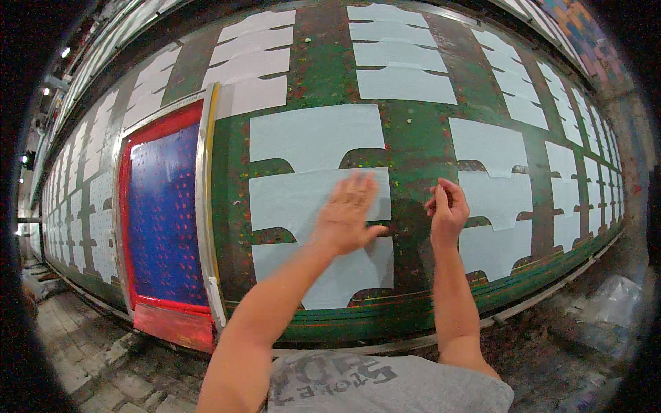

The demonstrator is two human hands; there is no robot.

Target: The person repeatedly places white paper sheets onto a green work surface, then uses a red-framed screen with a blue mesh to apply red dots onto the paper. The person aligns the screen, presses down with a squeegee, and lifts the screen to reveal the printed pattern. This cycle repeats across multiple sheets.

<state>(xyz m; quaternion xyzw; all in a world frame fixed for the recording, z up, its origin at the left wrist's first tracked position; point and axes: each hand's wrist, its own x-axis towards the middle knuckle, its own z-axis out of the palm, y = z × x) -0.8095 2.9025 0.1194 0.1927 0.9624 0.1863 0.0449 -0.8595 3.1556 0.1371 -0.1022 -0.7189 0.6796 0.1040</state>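
My left hand is spread flat over a pale blue cut fabric piece in the middle of the long green table. Its fingers are stretched out and slightly blurred, and it holds nothing. To the right, over the green strip between two columns of pieces, my right hand is raised with thumb and fingertips pressed together. Whatever may be in that pinch is too small to make out. Another fabric piece lies just beyond it. To my left rests a printing screen with blue mesh and a red border.
The green table is speckled with paint and carries rows of pale pieces with curved cutouts. A metal rail follows its near edge. Stained floor lies below at left, and a clear plastic bag sits at lower right.
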